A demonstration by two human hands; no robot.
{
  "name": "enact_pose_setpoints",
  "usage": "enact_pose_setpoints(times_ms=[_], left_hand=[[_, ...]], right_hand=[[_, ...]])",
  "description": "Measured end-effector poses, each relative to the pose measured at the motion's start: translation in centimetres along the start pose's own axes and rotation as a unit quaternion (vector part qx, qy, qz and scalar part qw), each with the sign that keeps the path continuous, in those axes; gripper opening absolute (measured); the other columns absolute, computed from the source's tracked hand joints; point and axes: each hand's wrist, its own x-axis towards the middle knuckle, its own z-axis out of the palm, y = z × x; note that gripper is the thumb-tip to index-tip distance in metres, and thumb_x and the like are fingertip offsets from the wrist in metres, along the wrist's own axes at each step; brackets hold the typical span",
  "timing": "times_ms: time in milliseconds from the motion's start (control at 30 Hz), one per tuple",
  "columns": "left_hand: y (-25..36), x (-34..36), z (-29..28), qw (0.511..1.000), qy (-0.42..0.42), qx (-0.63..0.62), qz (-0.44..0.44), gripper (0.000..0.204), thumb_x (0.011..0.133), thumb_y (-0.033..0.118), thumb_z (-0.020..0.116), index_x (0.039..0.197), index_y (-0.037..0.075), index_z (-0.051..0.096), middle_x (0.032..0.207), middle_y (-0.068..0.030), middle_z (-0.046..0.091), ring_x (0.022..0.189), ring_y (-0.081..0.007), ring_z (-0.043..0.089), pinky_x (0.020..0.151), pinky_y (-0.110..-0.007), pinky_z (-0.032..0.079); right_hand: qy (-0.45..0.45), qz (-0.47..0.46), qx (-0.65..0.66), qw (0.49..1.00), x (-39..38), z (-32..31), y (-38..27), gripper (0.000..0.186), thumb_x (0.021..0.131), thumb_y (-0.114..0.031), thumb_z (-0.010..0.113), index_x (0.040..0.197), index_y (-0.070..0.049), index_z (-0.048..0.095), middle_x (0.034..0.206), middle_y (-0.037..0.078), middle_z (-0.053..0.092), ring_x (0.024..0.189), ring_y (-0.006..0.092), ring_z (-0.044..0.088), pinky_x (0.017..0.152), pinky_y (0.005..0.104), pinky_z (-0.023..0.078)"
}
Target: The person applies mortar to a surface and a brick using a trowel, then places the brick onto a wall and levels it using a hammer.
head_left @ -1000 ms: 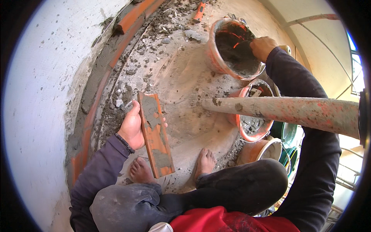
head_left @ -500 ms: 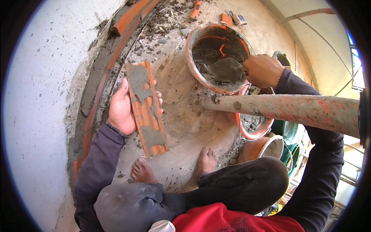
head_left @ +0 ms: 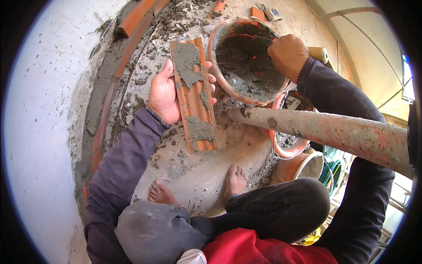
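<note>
One brick (head_left: 194, 94) in left hand (head_left: 165, 94), three buckets (head_left: 248, 57)

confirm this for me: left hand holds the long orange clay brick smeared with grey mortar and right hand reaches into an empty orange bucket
Not quite. The head view shows the orange bucket holds wet grey mortar, not nothing. The rest stands: the left hand holds the long orange clay brick smeared with mortar, and the right hand reaches into the bucket.

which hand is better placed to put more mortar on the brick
Right. The right hand already grips a tool handle inside the mortar bucket, beside the brick. The left hand is occupied holding that brick.
</note>
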Motion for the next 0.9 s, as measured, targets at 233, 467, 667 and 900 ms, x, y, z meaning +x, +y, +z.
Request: enact_pose_setpoints(times_ms=[233, 467, 667, 900], left_hand=[[-0.1, -0.5, -1.2, 0.994, -0.053, -0.091, -0.029, 0.077, 0.097, 0.065, 0.022, 0.145, 0.005, 0.032, 0.119, -0.0165, 0.049, 0.108, -0.0313, 0.05, 0.093, -0.053, 0.046], [-0.6, -1.1, -0.4, 0.992, -0.069, -0.1, -0.018, 0.08, 0.093, 0.071, 0.029, 0.139, 0.007, 0.037, 0.111, -0.0124, 0.044, 0.104, -0.0274, 0.045, 0.088, -0.046, 0.044], [-1.1, -1.6, -0.4, 0.994, -0.055, -0.091, 0.007, 0.081, 0.093, 0.072, 0.025, 0.135, 0.003, 0.039, 0.11, -0.0129, 0.045, 0.101, -0.0275, 0.045, 0.085, -0.046, 0.044], [-1.3, -2.6, -1.5, 0.995, -0.066, -0.072, 0.018, 0.082, 0.095, 0.07, 0.02, 0.133, 0.0, 0.041, 0.111, -0.0152, 0.049, 0.094, -0.0298, 0.053, 0.082, -0.048, 0.048]], right_hand=[[-0.091, -0.039, 0.065, 0.993, -1.5, -1.2, -0.2, 0.017, 0.082, -0.02, 0.061, 0.083, -0.012, 0.076, 0.079, 0.008, 0.07, 0.079, 0.0279, 0.07, 0.063, 0.0388, 0.057], [-0.091, 0.003, 0.075, 0.993, -1.6, -0.5, -0.3, 0.017, 0.082, -0.017, 0.059, 0.081, -0.011, 0.074, 0.078, 0.009, 0.069, 0.076, 0.0289, 0.07, 0.062, 0.0392, 0.057], [-0.071, -0.006, 0.056, 0.996, -1.5, 0.3, -0.3, 0.017, 0.081, -0.019, 0.06, 0.081, -0.011, 0.075, 0.077, 0.008, 0.07, 0.074, 0.0288, 0.071, 0.059, 0.0405, 0.057], [-0.016, -0.011, 0.06, 0.998, -1.3, 0.7, -0.3, 0.015, 0.08, -0.016, 0.059, 0.076, -0.01, 0.073, 0.072, 0.01, 0.068, 0.07, 0.0301, 0.069, 0.059, 0.0409, 0.055]])
